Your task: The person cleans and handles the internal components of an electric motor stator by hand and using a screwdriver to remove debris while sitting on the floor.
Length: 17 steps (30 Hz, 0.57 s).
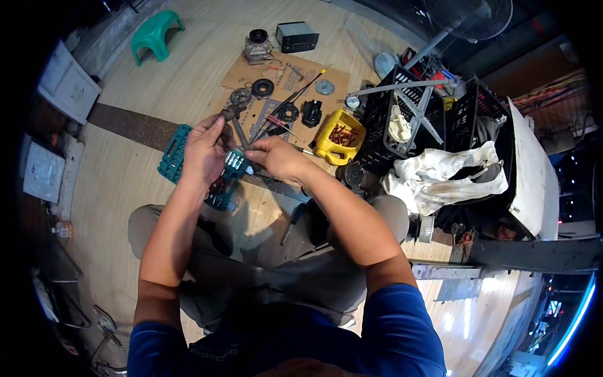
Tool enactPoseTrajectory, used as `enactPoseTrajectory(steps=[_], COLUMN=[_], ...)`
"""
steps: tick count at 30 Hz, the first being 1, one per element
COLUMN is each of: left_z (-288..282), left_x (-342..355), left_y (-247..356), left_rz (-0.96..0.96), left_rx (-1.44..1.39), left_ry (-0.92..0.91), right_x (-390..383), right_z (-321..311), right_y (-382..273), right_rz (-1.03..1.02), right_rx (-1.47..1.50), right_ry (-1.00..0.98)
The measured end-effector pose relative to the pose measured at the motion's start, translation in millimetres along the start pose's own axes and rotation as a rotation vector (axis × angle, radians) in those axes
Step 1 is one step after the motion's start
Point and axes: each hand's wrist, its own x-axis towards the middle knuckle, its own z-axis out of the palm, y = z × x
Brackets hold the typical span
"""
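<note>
Both hands are raised over the floor in front of me, round a dark metal tool with a bulky head and a straight shaft (239, 132); its exact kind is unclear. My left hand (206, 151) pinches it near the head. At the shaft's lower end, the fingers of my right hand (279, 157) are closed on it. Below the hands lies an open green socket set case (171, 157), partly hidden by my left forearm. Beyond them, a cardboard sheet (339, 78) carries round metal parts, among them a black pulley (262, 88), and a red-handled screwdriver (279, 123).
A cut yellow jug (326, 149) full of bolts stands right of the cardboard, beside black crates (383, 125) and a white cloth (440, 182). Another screwdriver (293, 221) lies near my knees. Farther off are a compressor-like part (257, 49), a car radio (297, 39) and a green stool (152, 38).
</note>
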Motion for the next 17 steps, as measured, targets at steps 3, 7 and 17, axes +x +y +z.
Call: enactPoseTrajectory(steps=[3, 7, 17], left_z=[-0.3, 17.9, 21.4], left_x=[0.5, -12.8, -13.8], left_y=[6.3, 3.1, -25.3], left_rz=[-0.034, -0.011, 0.135], left_rx=[0.125, 0.702, 1.108], left_ry=[-0.054, -0.161, 0.132], right_x=[3.9, 1.6, -5.2], right_z=[-16.3, -32.9, -21.4], right_y=[2.8, 2.8, -2.7], right_rz=[-0.034, 0.008, 0.143], right_rx=[-0.17, -0.171, 0.106], right_ry=[-0.041, -0.017, 0.106])
